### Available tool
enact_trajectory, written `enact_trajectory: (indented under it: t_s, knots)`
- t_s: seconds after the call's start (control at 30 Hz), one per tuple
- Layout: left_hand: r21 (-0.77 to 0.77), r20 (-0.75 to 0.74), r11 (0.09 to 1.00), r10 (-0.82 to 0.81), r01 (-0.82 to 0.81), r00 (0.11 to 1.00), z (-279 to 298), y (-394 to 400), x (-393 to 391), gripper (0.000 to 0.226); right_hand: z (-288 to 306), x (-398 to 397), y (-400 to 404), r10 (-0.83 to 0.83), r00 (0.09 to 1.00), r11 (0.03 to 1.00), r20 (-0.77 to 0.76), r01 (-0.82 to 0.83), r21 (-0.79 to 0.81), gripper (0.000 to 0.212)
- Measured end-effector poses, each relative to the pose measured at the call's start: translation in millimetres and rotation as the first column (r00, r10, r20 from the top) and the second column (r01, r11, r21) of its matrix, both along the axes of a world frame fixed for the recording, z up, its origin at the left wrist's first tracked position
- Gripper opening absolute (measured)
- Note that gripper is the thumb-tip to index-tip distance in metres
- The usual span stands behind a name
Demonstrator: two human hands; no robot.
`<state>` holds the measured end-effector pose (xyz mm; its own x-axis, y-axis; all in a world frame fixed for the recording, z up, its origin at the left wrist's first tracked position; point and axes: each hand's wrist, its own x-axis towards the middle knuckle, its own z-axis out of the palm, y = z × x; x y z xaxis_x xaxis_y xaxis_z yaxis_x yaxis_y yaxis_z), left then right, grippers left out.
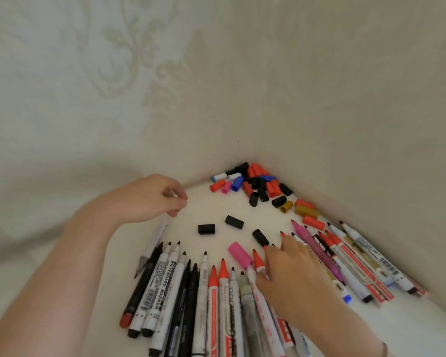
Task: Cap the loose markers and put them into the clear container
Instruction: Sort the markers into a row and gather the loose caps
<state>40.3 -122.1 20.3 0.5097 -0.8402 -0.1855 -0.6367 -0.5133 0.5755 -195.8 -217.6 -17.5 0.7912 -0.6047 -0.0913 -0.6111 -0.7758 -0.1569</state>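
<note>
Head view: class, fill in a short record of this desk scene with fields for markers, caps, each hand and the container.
markers: uncapped markers fanned in a row on the white surface, tips toward the corner
caps: pile of loose caps in the corner; three black caps and a pink cap lie apart, nearer the markers
left hand: raised above the surface, fingers curled, fingertips together; anything pinched is too small to tell
right hand: resting on the markers, fingers extended
clear container: not in view
</note>
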Motion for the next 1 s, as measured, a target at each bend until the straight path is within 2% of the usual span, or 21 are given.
enact_trajectory:
  t_s: [0.13,0.3,0.4,0.5,0.6,0.67,0.73,0.77,0.8,0.83,0.87,0.9,0.93,0.97,1.0]
  knots:
    - [0.006,0.064,0.994,-0.107,0.107,0.992,2.4,-32.4,-4.8,0.011,-2.1,8.7,3.0,-0.001,1.000,0.997,-0.015,0.000,-0.081,0.026]
    - [0.002,0.230,0.991,-0.130,0.133,0.964,-16.5,-78.2,-5.7,0.025,-2.1,20.1,0.2,-0.023,1.000,0.994,-0.012,0.022,-0.109,0.018]
    - [-0.033,0.336,0.992,-0.103,0.121,0.936,-30.6,-99.1,2.2,0.031,-0.8,25.9,-4.1,-0.055,0.998,0.998,0.002,0.055,-0.028,0.029]
    - [0.002,0.415,0.994,-0.101,0.110,0.904,-39.5,-110.8,12.1,0.030,0.8,30.2,-15.0,-0.176,0.974,0.972,0.144,0.149,0.183,0.026]
    - [0.049,0.435,0.993,-0.121,0.111,0.892,-42.9,-114.3,12.8,0.025,6.5,29.4,-28.7,-0.349,0.873,0.864,0.342,0.158,0.478,0.020]
    - [0.055,0.426,0.992,-0.126,0.113,0.896,-45.8,-112.7,9.9,0.025,13.3,26.5,-34.9,-0.460,0.751,0.757,0.475,0.052,0.651,0.015]
    - [0.055,0.442,0.991,-0.132,0.120,0.887,-49.4,-111.7,8.7,0.018,17.3,22.7,-38.9,-0.586,0.617,0.636,0.524,-0.051,0.770,0.015]
    - [0.019,0.439,0.992,-0.119,0.123,0.891,-50.1,-111.7,8.7,0.017,16.9,21.3,-41.5,-0.628,0.563,0.604,0.537,-0.082,0.793,0.016]
    - [-0.038,0.408,0.993,-0.089,0.115,0.909,-48.0,-110.6,6.7,0.024,15.1,20.5,-44.2,-0.652,0.526,0.589,0.546,-0.102,0.802,0.015]
    - [-0.133,0.305,0.987,-0.050,0.095,0.951,-43.5,-109.2,2.8,0.031,14.0,20.1,-45.8,-0.659,0.507,0.586,0.556,-0.119,0.802,0.013]
    - [-0.250,0.106,0.967,-0.023,0.049,0.994,-37.4,-107.1,-2.3,0.034,12.2,20.2,-47.4,-0.648,0.508,0.595,0.568,-0.128,0.794,0.011]
    - [-0.356,-0.151,0.935,-0.043,-0.014,0.988,-30.2,-104.0,-9.1,0.032,10.9,20.8,-48.4,-0.624,0.524,0.614,0.580,-0.130,0.778,0.008]
    - [-0.422,-0.401,0.903,-0.100,-0.087,0.911,-23.2,-100.4,-16.8,0.030,9.4,21.9,-48.9,-0.592,0.548,0.638,0.591,-0.128,0.759,0.006]
    - [-0.455,-0.573,0.877,-0.157,-0.153,0.804,-17.4,-96.5,-24.7,0.027,7.6,23.1,-48.8,-0.563,0.569,0.658,0.600,-0.131,0.742,0.006]
    - [-0.474,-0.665,0.858,-0.202,-0.197,0.719,-13.7,-93.3,-30.9,0.026,5.6,24.3,-48.3,-0.538,0.585,0.674,0.607,-0.134,0.727,0.012]
